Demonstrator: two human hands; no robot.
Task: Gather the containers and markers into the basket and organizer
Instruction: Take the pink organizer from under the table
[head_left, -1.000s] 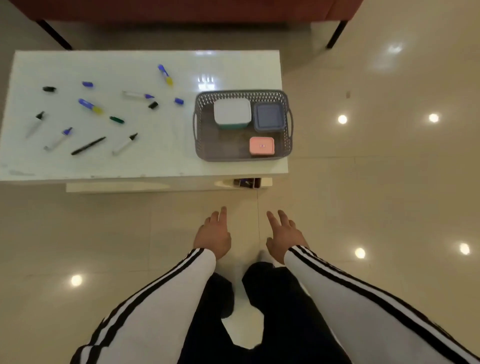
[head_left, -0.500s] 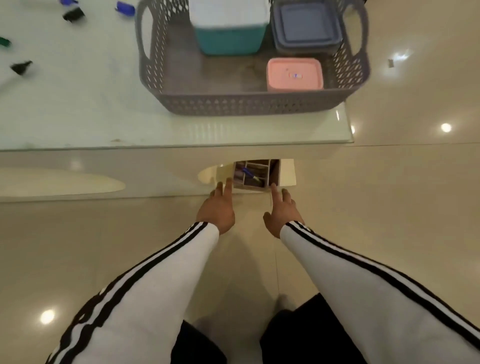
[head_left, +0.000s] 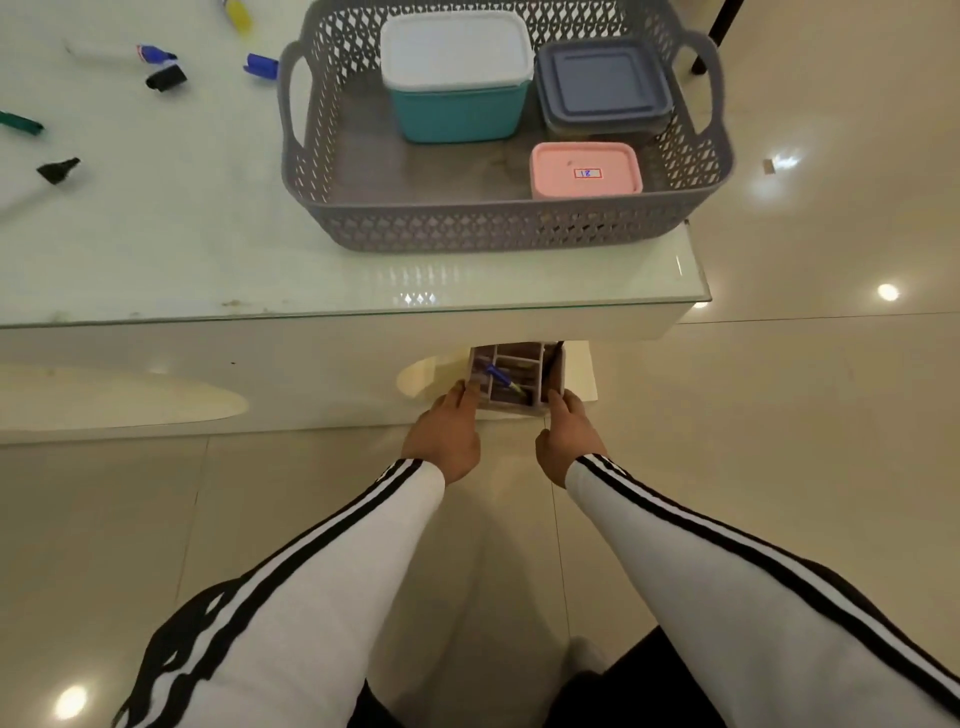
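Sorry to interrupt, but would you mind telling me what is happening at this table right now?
A person is reaching under the table with both hands, the left hand and right hand placed on either side of a divided organizer on the lower shelf, which has a blue marker in it. Up top, the grey basket already holds three lidded containers: teal, grey-blue and pink. Several markers and caps lie loose on the tabletop.

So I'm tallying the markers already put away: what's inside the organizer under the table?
The organizer has divided compartments. One blue-capped marker lies slanted in it. Its back part is hidden under the table edge. The left hand and right hand grip its sides.
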